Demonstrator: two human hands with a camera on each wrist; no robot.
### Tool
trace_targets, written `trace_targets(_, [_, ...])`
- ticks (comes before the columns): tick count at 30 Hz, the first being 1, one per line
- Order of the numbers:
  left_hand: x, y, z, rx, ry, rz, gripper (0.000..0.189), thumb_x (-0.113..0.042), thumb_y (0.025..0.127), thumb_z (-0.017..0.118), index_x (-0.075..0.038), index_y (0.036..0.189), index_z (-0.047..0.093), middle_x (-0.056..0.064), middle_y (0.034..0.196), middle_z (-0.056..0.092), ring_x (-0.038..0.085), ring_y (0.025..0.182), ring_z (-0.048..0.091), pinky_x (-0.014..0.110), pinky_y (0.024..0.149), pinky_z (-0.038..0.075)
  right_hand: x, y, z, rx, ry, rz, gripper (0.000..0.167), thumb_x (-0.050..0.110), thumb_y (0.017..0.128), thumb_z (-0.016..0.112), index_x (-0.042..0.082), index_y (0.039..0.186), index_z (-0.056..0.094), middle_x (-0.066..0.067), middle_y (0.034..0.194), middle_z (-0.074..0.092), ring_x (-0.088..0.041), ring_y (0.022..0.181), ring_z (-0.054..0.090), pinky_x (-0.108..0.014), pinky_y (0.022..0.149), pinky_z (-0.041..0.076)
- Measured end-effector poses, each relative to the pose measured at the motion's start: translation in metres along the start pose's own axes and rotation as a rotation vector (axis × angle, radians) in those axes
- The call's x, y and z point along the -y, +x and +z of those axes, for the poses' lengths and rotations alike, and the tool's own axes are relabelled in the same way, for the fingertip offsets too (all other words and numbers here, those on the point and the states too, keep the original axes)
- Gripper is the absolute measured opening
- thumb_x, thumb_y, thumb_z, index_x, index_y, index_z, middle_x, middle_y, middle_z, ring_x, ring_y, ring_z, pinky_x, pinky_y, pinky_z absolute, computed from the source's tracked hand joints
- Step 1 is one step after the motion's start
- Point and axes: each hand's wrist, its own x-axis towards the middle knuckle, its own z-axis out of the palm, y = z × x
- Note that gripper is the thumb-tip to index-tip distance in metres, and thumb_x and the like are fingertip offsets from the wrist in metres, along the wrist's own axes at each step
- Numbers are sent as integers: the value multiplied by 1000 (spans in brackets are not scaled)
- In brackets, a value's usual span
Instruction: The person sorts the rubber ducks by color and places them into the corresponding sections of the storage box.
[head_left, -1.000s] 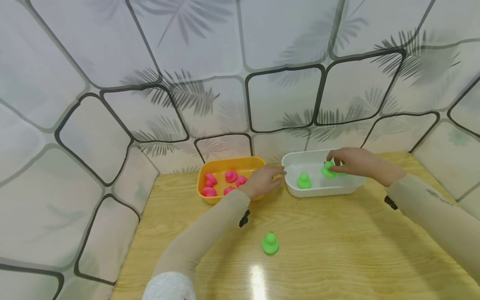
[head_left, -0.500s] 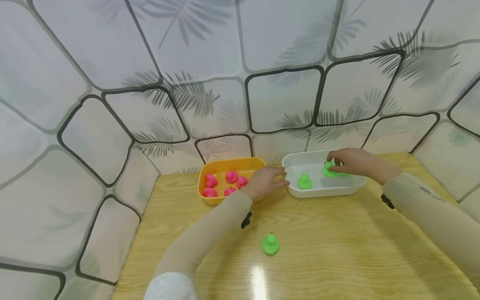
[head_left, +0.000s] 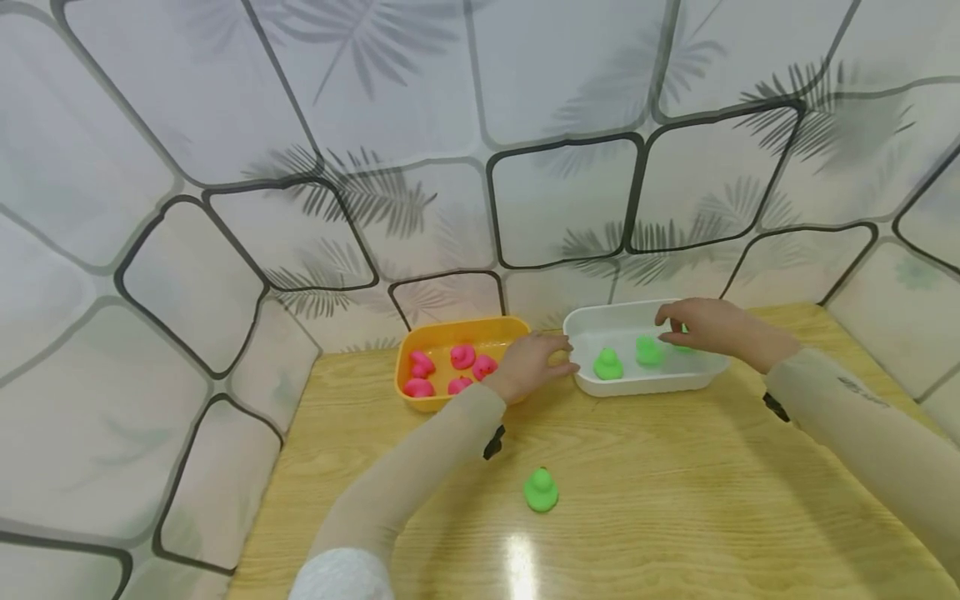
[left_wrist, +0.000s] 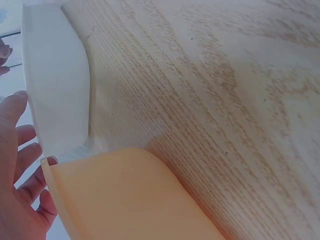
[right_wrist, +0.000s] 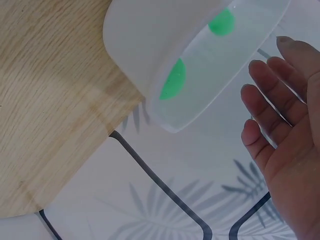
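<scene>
My right hand (head_left: 708, 325) hovers over the right part of a white plastic basket (head_left: 641, 386), its fingers loosely bent and holding nothing. Inside the basket sit a green rubber duck (head_left: 608, 365) on the left and another green duck (head_left: 649, 352) just beyond my right fingertips. A third green duck (head_left: 686, 337) is mostly hidden behind that hand. My left hand (head_left: 527, 364) reaches over the right end of an orange basket (head_left: 463, 326). In the left wrist view the fingers of this hand (left_wrist: 20, 165) lie relaxed at the rims of the white basket (left_wrist: 57, 75) and the orange basket (left_wrist: 125, 195).
Several pink rubber ducks (head_left: 462, 357) lie in the orange basket. One green duck (head_left: 541, 490) stands alone on the wooden table (head_left: 660, 492), nearer to me. A patterned wall covering (head_left: 442, 208) rises behind the baskets and along both sides.
The right fingers have let go of the green duck, which now sits in the white basket slightly left of them. My left hand has stayed nearly still at the basket rims.
</scene>
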Motion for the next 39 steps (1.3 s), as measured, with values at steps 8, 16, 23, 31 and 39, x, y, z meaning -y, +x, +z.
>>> trace_targets(8, [2, 0, 1, 4, -14, -10, 41, -43, 104, 64, -14, 132, 69, -2, 130, 72, 21, 120, 65, 32, 103, 51, 7, -9, 1, 9, 25, 24, 22, 17, 98, 73, 8, 117, 72, 7, 88, 65, -7, 73, 55, -36, 65, 50])
trace_targets(16, [1, 0, 0, 5, -42, -5, 40, -41, 103, 65, -13, 132, 69, -1, 130, 72, 21, 122, 64, 32, 105, 51, 23, -18, 8, -20, 9, -36, 18, 18, 97, 74, 12, 115, 74, 11, 87, 64, -5, 74, 55, -33, 64, 50])
trace_targets(23, [6, 1, 3, -9, -44, 13, 40, -41, 103, 66, -12, 130, 69, 0, 129, 73, 21, 121, 64, 33, 103, 52, 49, -20, 16, -70, 10, -186, 14, 14, 94, 77, 12, 108, 74, 16, 82, 60, -5, 73, 54, -30, 66, 50])
trace_targets(31, [5, 1, 2, -3, -35, 5, 40, -42, 103, 66, -12, 130, 70, -2, 129, 73, 21, 121, 64, 32, 103, 52, 81, -24, 31, -116, 51, -317, 13, 9, 92, 77, 12, 104, 75, 14, 83, 63, -7, 74, 57, -30, 66, 51])
trace_targets(39, [5, 2, 1, 2, -38, -5, 42, -43, 103, 65, -13, 131, 70, -2, 130, 72, 20, 123, 64, 32, 105, 50, 103, -26, 46, -126, 95, -429, 15, 11, 92, 78, 13, 106, 75, 13, 88, 66, -6, 78, 61, -32, 71, 55])
